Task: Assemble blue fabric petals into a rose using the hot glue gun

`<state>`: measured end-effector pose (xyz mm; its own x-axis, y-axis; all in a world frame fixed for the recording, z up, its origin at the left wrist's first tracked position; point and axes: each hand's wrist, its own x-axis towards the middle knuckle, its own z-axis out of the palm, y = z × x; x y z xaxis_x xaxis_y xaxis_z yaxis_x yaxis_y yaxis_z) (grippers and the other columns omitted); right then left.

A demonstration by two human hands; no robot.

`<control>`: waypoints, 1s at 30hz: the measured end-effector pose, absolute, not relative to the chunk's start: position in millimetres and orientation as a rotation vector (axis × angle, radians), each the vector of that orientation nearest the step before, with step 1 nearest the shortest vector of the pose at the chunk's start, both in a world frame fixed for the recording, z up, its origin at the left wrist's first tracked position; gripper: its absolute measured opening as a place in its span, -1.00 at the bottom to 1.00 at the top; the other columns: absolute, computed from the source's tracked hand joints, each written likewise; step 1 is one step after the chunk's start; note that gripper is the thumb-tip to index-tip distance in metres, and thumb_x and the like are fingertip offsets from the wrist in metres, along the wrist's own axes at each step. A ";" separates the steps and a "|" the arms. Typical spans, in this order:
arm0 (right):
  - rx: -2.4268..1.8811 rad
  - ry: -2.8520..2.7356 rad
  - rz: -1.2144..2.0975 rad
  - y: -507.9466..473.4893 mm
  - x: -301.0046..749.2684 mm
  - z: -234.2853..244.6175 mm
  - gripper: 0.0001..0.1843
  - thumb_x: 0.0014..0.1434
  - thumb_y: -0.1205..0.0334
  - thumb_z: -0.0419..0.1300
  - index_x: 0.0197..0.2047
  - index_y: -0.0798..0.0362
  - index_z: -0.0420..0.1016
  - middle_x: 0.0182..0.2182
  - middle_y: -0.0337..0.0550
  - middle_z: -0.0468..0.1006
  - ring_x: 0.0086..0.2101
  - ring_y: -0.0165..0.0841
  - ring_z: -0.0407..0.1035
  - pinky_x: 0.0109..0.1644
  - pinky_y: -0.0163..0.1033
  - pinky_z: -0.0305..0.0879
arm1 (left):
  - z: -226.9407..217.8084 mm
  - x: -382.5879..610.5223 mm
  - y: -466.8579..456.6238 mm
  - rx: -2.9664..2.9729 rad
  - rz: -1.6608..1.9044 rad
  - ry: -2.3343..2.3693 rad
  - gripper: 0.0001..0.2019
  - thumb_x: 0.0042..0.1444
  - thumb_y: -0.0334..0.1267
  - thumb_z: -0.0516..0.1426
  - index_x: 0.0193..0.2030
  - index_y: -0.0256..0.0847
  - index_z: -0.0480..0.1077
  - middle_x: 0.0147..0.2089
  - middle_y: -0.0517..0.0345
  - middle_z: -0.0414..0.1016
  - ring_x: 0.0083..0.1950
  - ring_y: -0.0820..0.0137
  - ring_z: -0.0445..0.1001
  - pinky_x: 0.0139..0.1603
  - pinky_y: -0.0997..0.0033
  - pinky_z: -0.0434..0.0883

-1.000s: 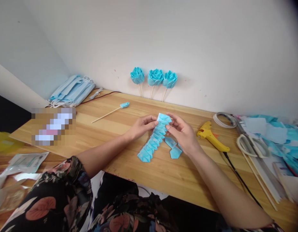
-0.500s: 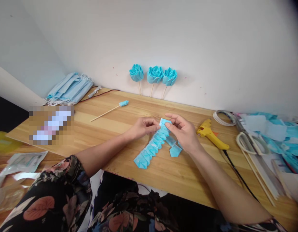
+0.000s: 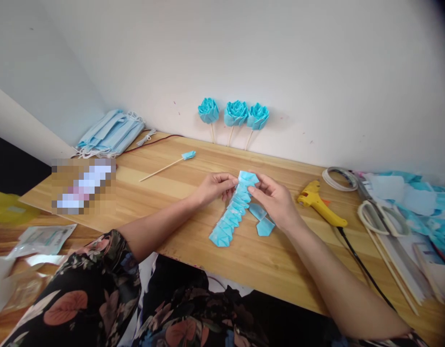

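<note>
A long strip of overlapping folded blue petals [image 3: 231, 214] runs from between my hands down toward the table's front edge. My left hand [image 3: 219, 187] pinches the left side of its upper end. On the right side, my right hand [image 3: 275, 198] grips the same strip with the thumb in front and the fingers partly hidden behind it. Two loose folded blue petals [image 3: 265, 227] lie on the table beside my right hand. Farther back lies a wooden stick with a small blue bud [image 3: 189, 155] at its tip.
Three blue flowers on sticks [image 3: 236, 113] lean against the wall. A yellow glue gun [image 3: 321, 205] with a black cord lies to the right, near a roll of white tape [image 3: 340, 179], scissors [image 3: 383, 218] and blue scraps [image 3: 421, 197]. Face masks [image 3: 112, 133] are stacked back left.
My right thumb has slid down the strip's edge, and the strip's top petal now shows more fully. The whole view has shifted slightly, so things appear farther right.
</note>
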<state>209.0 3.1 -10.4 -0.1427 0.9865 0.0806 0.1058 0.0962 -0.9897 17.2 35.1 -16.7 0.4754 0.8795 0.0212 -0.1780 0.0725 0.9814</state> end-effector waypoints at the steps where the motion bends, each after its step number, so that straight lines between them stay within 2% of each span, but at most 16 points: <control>1: -1.156 -1.432 1.175 3.6 209.3 -11.1 -0.47 0.09 0.10 0.31 0.14 0.02 0.46 -0.30 -0.22 0.56 -0.29 -0.34 0.44 -0.16 -0.19 0.42 | -16.9 17.3 35.2 1.234 0.901 0.719 -0.56 0.01 0.10 0.25 -0.43 -0.33 0.40 -0.55 0.20 0.39 -0.57 0.57 0.32 -0.57 0.56 0.26; 4: -1.160 -1.420 1.124 4.6 210.2 -11.7 -0.51 0.08 0.12 0.32 0.09 0.01 0.50 -0.32 -0.24 0.55 -0.31 -0.36 0.42 -0.18 -0.22 0.41 | -17.2 17.1 36.2 1.230 0.895 0.730 -0.52 0.03 0.15 0.22 -0.44 -0.34 0.39 -0.53 0.17 0.40 -0.55 0.55 0.35 -0.57 0.55 0.28; 9: -1.152 -1.397 1.131 3.9 208.9 -10.4 -0.52 0.07 0.12 0.34 0.08 0.00 0.51 -0.34 -0.25 0.56 -0.32 -0.36 0.44 -0.17 -0.23 0.42 | -16.9 16.9 37.3 1.311 0.897 0.743 -0.59 -0.05 0.04 0.31 -0.38 -0.33 0.41 -0.58 0.26 0.37 -0.61 0.60 0.28 -0.59 0.57 0.23; 14: -1.164 -1.383 1.128 3.4 207.6 -9.3 -0.62 0.14 -0.01 0.28 -0.04 0.00 0.57 -0.25 -0.16 0.62 -0.27 -0.30 0.48 -0.13 -0.18 0.45 | -17.0 16.6 36.4 1.327 0.894 0.763 -0.63 -0.04 -0.01 0.30 -0.41 -0.33 0.39 -0.59 0.27 0.37 -0.62 0.60 0.28 -0.59 0.56 0.21; 17: -1.174 -1.386 1.143 3.6 208.2 -9.7 -0.54 0.08 -0.01 0.34 0.03 -0.03 0.54 -0.16 -0.14 0.62 -0.20 -0.28 0.49 -0.10 -0.17 0.45 | -17.4 16.7 35.1 1.357 0.873 0.753 -0.64 -0.02 -0.02 0.29 -0.42 -0.33 0.39 -0.60 0.26 0.36 -0.62 0.60 0.27 -0.58 0.56 0.19; 20: -1.195 -1.417 1.125 3.5 209.6 -11.3 -0.44 0.05 0.03 0.36 0.11 -0.03 0.49 -0.21 -0.16 0.61 -0.27 -0.32 0.47 -0.20 -0.21 0.44 | -17.4 17.3 33.5 1.388 0.831 0.741 -0.66 0.00 -0.04 0.28 -0.42 -0.33 0.38 -0.59 0.27 0.36 -0.60 0.61 0.26 -0.59 0.57 0.17; 26: -1.267 -1.489 1.018 3.0 213.7 -14.2 -0.54 0.11 0.05 0.31 0.08 0.00 0.54 -0.30 -0.18 0.59 -0.38 -0.37 0.42 -0.32 -0.27 0.39 | -15.8 18.2 32.4 1.392 0.787 0.711 -0.67 0.00 -0.07 0.28 -0.40 -0.34 0.38 -0.57 0.27 0.37 -0.59 0.62 0.25 -0.56 0.57 0.19; 30: -1.292 -1.464 0.972 3.5 215.5 -14.1 -0.49 0.19 0.02 0.25 0.19 -0.08 0.46 -0.30 -0.21 0.58 -0.31 -0.33 0.46 -0.17 -0.19 0.44 | -18.5 18.2 34.6 1.370 0.788 0.688 -0.71 0.01 -0.11 0.27 -0.42 -0.33 0.38 -0.56 0.27 0.37 -0.57 0.61 0.28 -0.54 0.57 0.23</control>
<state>215.5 3.5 -14.1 -0.0209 0.9906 0.1350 0.2603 0.1358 -0.9559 18.2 34.6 -18.5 0.5755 0.8174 0.0240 -0.0864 0.0316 0.9958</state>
